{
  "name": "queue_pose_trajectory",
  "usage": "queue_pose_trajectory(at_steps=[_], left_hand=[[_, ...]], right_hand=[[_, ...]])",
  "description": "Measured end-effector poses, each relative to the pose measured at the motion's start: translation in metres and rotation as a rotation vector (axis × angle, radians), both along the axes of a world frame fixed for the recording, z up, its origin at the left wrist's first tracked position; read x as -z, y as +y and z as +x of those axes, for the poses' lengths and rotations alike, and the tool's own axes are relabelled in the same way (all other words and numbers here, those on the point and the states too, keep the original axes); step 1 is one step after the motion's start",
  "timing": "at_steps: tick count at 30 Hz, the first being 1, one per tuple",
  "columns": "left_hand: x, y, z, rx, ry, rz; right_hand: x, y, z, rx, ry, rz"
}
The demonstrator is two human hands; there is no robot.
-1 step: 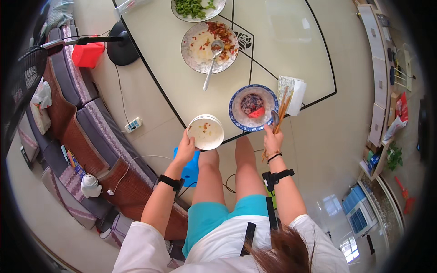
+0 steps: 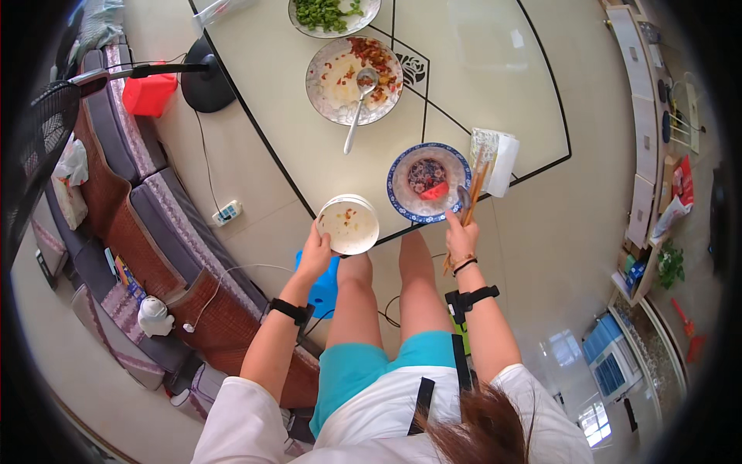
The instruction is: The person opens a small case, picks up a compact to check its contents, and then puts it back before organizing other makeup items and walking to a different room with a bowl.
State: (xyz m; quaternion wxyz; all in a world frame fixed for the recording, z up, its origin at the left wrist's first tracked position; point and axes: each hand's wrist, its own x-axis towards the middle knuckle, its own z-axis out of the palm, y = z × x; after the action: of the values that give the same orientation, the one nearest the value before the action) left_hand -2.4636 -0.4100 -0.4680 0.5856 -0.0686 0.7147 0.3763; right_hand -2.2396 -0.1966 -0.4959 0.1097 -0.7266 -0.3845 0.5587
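My left hand (image 2: pixel 314 249) grips the rim of a white bowl (image 2: pixel 348 225) at the table's near edge; a few red and brown food bits lie inside it. In my right hand (image 2: pixel 462 238) are wooden chopsticks (image 2: pixel 478 185) and a metal spoon (image 2: pixel 464 198), held together. That hand is at the lower right rim of a blue-rimmed bowl (image 2: pixel 396 203), which has a red piece of food (image 2: pixel 434 191) in it. Whether the fingers also press on that rim, I cannot tell.
Farther back on the table (image 2: pixel 479 69) are a plate of chopped red food (image 2: pixel 325 106) with a spoon (image 2: pixel 356 117) and a plate of chopped greens (image 2: pixel 309 32). Tissues (image 2: pixel 504 164) lie by the chopsticks. A blue stool (image 2: pixel 325 288) stands below; a sofa (image 2: pixel 162 224) is at left.
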Motion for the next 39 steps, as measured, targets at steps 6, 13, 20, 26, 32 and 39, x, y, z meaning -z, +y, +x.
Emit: queue_pose_trajectory(at_steps=[6,13,20,26,32,39], left_hand=[[0.004,-0.001,0.012,-0.128,0.082,-0.039],[0.009,0.002,0.011,-0.139,0.064,-0.057],[0.009,0.009,0.015,-0.096,0.150,-0.095],[0.014,-0.001,0.011,-0.065,0.169,-0.080],[0.005,0.003,0.012,-0.039,0.219,-0.040],[-0.060,0.025,0.013,0.203,0.192,0.036]], right_hand=[[0.012,-0.001,-0.009,-0.277,0.034,0.154],[-0.013,0.015,-0.022,-0.369,0.050,0.234],[-0.003,0.016,-0.011,-0.363,0.038,0.149],[-0.015,0.026,-0.028,-0.437,0.060,0.229],[-0.038,0.038,-0.045,-0.485,-0.181,0.165],[-0.096,0.035,-0.033,-0.386,0.261,-0.017]])
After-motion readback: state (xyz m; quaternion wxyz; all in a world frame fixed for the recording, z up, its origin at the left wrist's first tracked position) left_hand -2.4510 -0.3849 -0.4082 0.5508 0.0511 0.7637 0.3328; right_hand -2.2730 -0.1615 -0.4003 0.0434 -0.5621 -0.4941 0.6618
